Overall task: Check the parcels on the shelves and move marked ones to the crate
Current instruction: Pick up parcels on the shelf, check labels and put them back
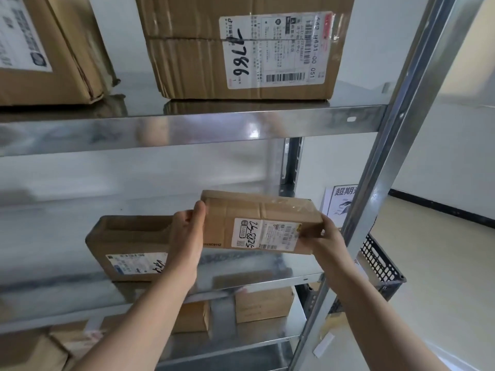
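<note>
A small brown cardboard parcel with a white label and a handwritten number is held above the middle shelf, tilted with its label toward me. My left hand grips its left end, thumb on top. My right hand pinches its right end. A second flat parcel lies on the same shelf to the left, partly hidden behind my left hand. A black perforated crate stands on the floor at the right, beyond the shelf post.
Two large boxes sit on the upper shelf: one at the left, one with a label marked 7786. More parcels lie on the lower shelf. A metal upright post runs along the right. A printed notice hangs behind it.
</note>
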Tool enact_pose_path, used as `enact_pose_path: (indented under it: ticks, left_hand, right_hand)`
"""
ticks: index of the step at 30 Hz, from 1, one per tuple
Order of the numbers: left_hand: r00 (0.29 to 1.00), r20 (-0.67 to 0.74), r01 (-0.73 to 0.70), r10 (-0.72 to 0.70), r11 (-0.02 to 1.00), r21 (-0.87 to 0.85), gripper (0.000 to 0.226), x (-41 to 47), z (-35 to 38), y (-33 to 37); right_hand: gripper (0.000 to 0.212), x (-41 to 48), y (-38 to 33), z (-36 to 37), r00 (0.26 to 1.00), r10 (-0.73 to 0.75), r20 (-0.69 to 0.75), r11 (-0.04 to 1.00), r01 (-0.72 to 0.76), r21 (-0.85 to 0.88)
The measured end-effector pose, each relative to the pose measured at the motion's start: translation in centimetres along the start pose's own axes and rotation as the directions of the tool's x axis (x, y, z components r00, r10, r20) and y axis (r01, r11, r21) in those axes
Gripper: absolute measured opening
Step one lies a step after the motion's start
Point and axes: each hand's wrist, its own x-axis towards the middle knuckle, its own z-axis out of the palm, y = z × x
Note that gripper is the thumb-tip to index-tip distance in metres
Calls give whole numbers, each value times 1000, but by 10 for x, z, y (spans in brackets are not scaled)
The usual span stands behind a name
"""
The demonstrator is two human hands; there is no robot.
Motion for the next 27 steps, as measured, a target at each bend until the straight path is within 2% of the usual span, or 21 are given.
enact_pose_path:
  ticks: [2,4,8,12,19,22,25,27]
  left_hand:
    - [999,-38,28,-27,999,30,57,1,6,-7]
    - [994,-96,58,-50,995,80,55,3,11,-15]
    - [979,-128,175,-159,976,129,57,7,17,-30]
    - [959,-123,271,-254,951,148,65,8,20,-40]
    - [954,-98,295,-283,945,144,75,8,24,-58]
    - [957,-93,287,-275,947,147,67,7,24,-61]
    - [965,-72,262,-253,952,159,64,7,23,-65]
    - [965,-65,262,-255,950,169,69,6,23,-67]
  right_hand:
    - [53,8,8,2,999,32,7,999,-31,-21]
    - [53,14,13,6,999,54,7,998,-53,-45]
    - [41,24,19,14,998,28,47,999,-26,-36]
    - [58,36,28,19,996,50,73,999,-48,-21]
    - [72,50,60,32,991,104,78,994,-106,26]
    - [76,49,67,36,991,112,70,992,-116,43]
    - [72,52,74,38,992,109,63,992,-112,50]
    - [61,52,77,38,993,105,62,993,-107,42]
